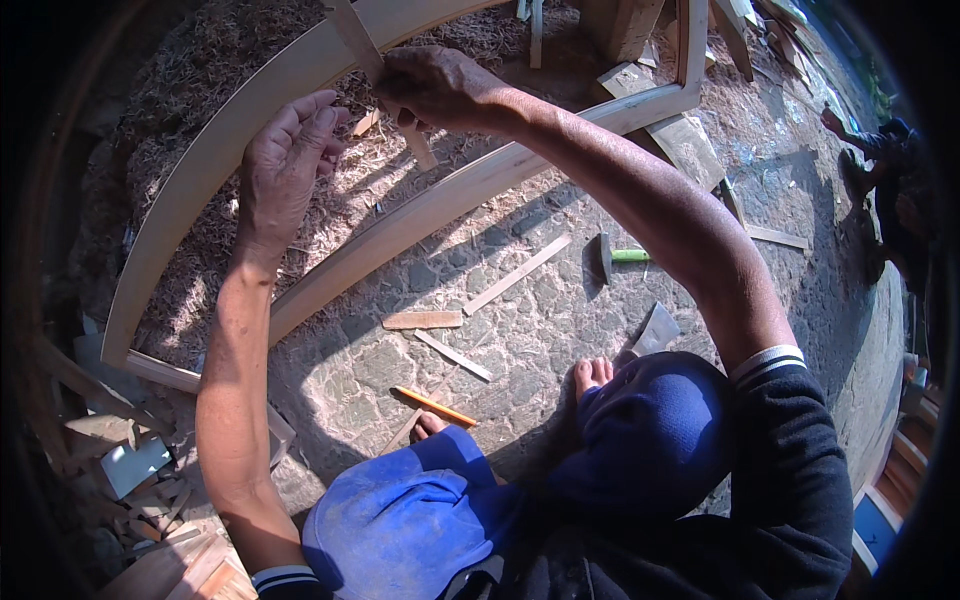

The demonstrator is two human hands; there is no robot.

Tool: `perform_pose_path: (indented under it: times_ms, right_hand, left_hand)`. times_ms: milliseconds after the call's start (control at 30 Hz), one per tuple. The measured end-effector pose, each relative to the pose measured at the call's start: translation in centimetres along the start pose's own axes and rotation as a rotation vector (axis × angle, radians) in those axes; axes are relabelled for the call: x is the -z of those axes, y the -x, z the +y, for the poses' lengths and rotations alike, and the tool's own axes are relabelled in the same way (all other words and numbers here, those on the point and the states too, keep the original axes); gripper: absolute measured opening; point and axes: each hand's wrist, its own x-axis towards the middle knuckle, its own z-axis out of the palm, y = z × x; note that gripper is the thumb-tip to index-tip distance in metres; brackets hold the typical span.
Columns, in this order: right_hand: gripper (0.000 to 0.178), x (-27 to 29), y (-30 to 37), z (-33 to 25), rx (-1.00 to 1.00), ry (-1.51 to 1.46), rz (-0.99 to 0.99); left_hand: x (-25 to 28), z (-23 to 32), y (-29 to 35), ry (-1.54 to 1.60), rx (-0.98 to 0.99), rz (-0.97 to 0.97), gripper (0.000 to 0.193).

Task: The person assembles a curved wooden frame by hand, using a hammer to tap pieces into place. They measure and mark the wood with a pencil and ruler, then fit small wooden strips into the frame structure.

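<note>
My right hand [440, 88] is closed around a thin wooden strip [355, 38], which slants across the curved side of a large arched wooden frame [215, 130]. The strip's lower end comes out below my fingers, over the wood shavings. To its left, my left hand [285, 165] is raised inside the arch with its fingers curled in toward the thumb; whether anything small is between them is hidden. The frame's straight rail [420, 215] runs beneath my right forearm. A small brown wood chip [366, 123] shows between my hands.
On the stone paving lie a hammer [625, 256] with a green handle, a flat metal blade [657, 328], a yellow pencil [435, 405] and several wood strips [518, 275]. Offcuts [150, 510] are heaped at left. Another person [885, 165] is at far right.
</note>
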Motion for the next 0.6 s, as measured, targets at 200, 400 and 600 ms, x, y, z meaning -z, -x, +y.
perform_pose_path:
  times_ms: [200, 400, 600]
  right_hand:
    - [0.021, 0.4, 1.4, -1.0, -0.086, 0.050, -0.033]
    - [0.022, 0.3, 2.1, -1.3, -0.148, 0.051, -0.031]
    - [0.022, 0.2, 1.7, -0.7, -0.076, 0.094, -0.006]
  left_hand:
    - [0.3, 1.1, -3.8, -0.152, -0.095, 0.145, 0.036]
    - [1.6, 1.1, -5.9, -0.354, -0.367, 0.295, 0.033]
    - [1.4, 1.4, -8.8, -0.487, -0.416, 0.222, 0.034]
